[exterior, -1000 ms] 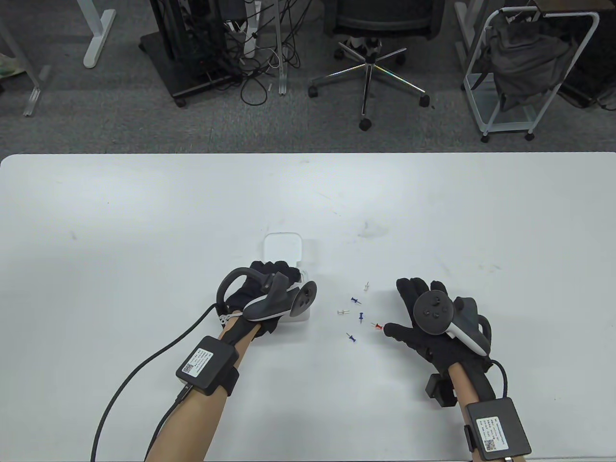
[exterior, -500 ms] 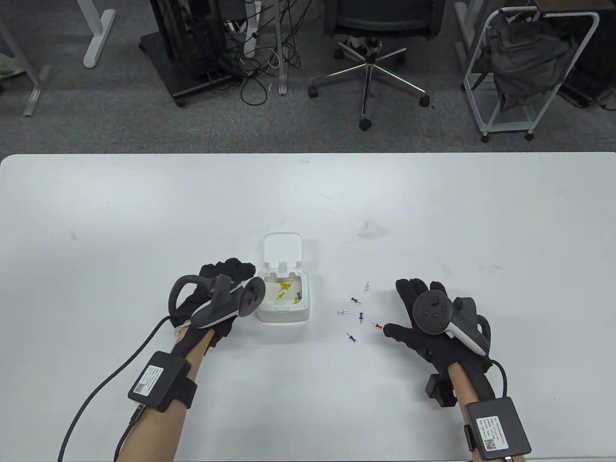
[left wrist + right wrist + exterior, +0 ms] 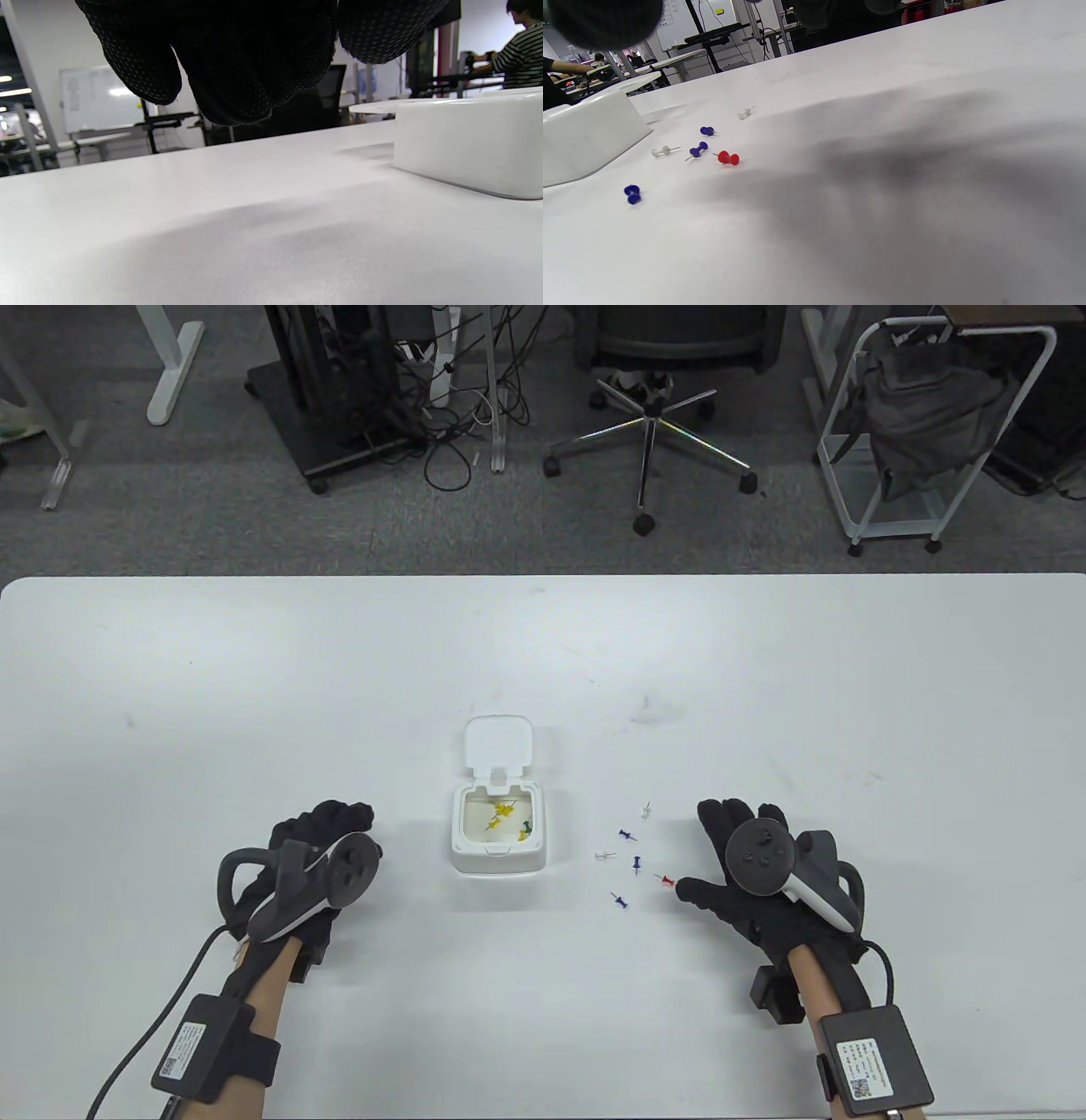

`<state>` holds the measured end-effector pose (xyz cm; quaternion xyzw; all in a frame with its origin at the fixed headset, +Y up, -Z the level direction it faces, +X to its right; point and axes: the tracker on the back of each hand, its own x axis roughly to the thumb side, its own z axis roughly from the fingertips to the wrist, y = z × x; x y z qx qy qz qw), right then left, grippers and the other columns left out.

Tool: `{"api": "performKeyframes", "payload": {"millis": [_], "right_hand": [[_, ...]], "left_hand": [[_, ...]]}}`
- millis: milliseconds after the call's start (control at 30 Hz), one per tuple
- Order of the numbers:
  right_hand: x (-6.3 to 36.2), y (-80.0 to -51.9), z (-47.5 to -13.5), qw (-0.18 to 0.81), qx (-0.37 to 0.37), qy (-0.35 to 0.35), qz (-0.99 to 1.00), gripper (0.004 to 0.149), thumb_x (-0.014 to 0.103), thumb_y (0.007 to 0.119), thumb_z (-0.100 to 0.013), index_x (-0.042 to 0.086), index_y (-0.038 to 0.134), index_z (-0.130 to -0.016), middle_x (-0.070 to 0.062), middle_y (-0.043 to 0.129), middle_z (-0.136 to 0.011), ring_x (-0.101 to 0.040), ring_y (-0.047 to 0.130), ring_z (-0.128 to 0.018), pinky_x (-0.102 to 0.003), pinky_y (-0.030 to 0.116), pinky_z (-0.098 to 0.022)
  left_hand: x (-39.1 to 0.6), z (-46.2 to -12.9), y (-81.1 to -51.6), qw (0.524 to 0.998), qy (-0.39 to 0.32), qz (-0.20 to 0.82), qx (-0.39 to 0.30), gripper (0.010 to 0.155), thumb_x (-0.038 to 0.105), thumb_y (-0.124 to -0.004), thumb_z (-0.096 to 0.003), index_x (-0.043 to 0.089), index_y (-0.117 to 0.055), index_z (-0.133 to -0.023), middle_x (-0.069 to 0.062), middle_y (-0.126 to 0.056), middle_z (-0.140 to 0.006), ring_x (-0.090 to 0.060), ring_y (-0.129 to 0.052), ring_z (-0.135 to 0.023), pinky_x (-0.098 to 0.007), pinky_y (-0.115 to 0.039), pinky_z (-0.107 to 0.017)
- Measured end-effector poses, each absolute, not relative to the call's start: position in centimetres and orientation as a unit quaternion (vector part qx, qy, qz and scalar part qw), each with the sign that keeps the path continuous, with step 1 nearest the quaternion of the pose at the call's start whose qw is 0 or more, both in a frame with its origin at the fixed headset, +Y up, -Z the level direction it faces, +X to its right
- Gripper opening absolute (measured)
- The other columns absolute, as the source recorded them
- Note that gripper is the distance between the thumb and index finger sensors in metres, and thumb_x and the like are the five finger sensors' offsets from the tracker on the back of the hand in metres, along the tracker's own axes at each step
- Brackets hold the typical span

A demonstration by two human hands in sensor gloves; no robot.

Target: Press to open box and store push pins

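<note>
- White table point(image 3: 254, 687) carries the box point(image 3: 498, 836), lid up — opening done, storing pending.
- Right hand point(image 3: 768, 874), fingers spread, needs to pinch the red pin point(image 3: 668, 881); left hand point(image 3: 310, 865) — curled, empty.

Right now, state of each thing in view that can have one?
box: open, upright on the table
lid: flipped back, away from the person
pins in box: yellow and green, already stored
red pin: loose on the table, beside the right thumb
blue pins: three, loose, on their sides
white pins: two, loose
left hand: off the box, holds nothing
right hand: spread, holds nothing
</note>
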<state>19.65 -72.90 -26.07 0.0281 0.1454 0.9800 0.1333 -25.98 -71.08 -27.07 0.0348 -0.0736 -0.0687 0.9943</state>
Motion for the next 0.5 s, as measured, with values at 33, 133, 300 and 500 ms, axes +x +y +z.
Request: {"api": "performKeyframes", "payload": {"millis": [33,133,300,500], "right_hand": [[19.6,-72.9,-26.0,0.128,0.027,0.145,0.981,0.090,0.065,0.065,-0.041,0.029,0.021,-0.111,-0.012,0.027,-0.127,-0.053,0.022,-0.113,-0.081,0.022,-0.069],[19.6,-73.0,-26.0,0.133,0.026,0.149,0.979,0.090,0.065,0.065,-0.041,0.029,0.021,-0.111,-0.012,0.027,-0.127,-0.053,0.022,-0.113,-0.081,0.022,-0.069],[19.0,-73.2,-26.1,0.114,0.030,0.147,0.982,0.088,0.064,0.066,-0.041,0.031,0.024,-0.111,-0.010,0.029,-0.127,-0.051,0.023,-0.113,-0.080,0.023,-0.070],[18.3,-72.5,-26.8,0.097,0.018,0.130,0.987,0.085,0.062,0.067,-0.042,0.031,0.028,-0.110,-0.010,0.039,-0.125,-0.048,0.034,-0.114,-0.078,0.029,-0.072]], "left_hand": [[-26.1,-27.0,-71.1,0.994,-0.074,-0.071,0.034,0.055,0.050,-0.067,-0.0519,0.029,-0.069,-0.102,0.002,-0.081,-0.102,-0.017,-0.097,-0.078,-0.049,-0.079,-0.074],[-26.5,-26.8,-71.5,0.994,-0.068,-0.072,0.038,0.055,0.050,-0.066,-0.0519,0.028,-0.069,-0.103,0.002,-0.081,-0.103,-0.017,-0.097,-0.078,-0.050,-0.079,-0.074],[-26.9,-27.0,-71.6,0.996,-0.066,-0.058,0.026,0.055,0.051,-0.066,-0.0520,0.028,-0.069,-0.103,0.002,-0.081,-0.103,-0.017,-0.097,-0.079,-0.050,-0.078,-0.074],[-27.1,-26.8,-71.0,0.995,-0.063,-0.073,0.039,0.056,0.051,-0.066,-0.0519,0.028,-0.069,-0.103,0.001,-0.081,-0.103,-0.018,-0.097,-0.079,-0.050,-0.078,-0.074]]}}
